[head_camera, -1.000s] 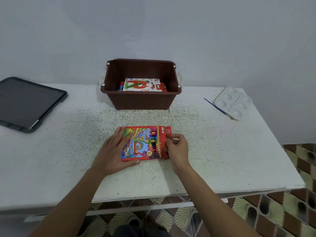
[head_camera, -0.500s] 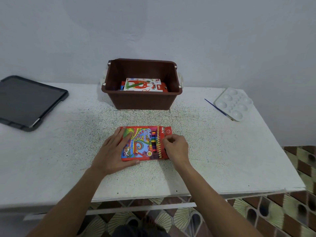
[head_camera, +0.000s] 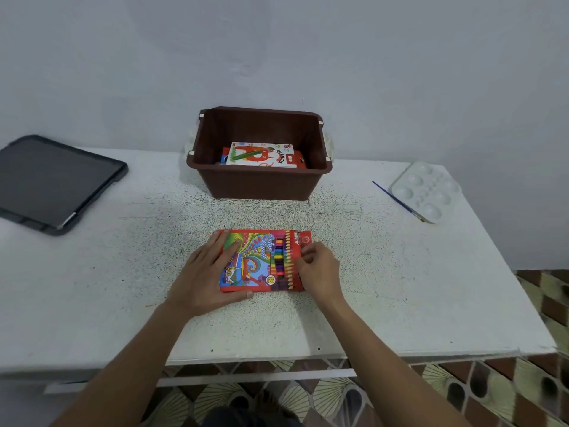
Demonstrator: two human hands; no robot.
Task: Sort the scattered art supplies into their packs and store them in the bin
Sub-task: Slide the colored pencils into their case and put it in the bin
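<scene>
Right now the person is closing up the pencil pack (head_camera: 261, 260), which is lying flat on the table (head_camera: 92, 288) just in front of the bin (head_camera: 261, 184). The left hand (head_camera: 209, 272) is lying flat with straight fingers, pressing the pack's left half down. The right hand (head_camera: 318, 274) is curling its fingers at the pack's right end, seemingly pinching the flap (head_camera: 305, 239). By my reading, the next move is calling for tucking that flap fully, then lifting the pack over the bin's near wall and onto the pastel box (head_camera: 261, 154) inside. The right hand's fingers are hiding the flap's edge, so whether it is seated is not showing, and the bin's wall is cutting off whatever is lying lower down.
</scene>
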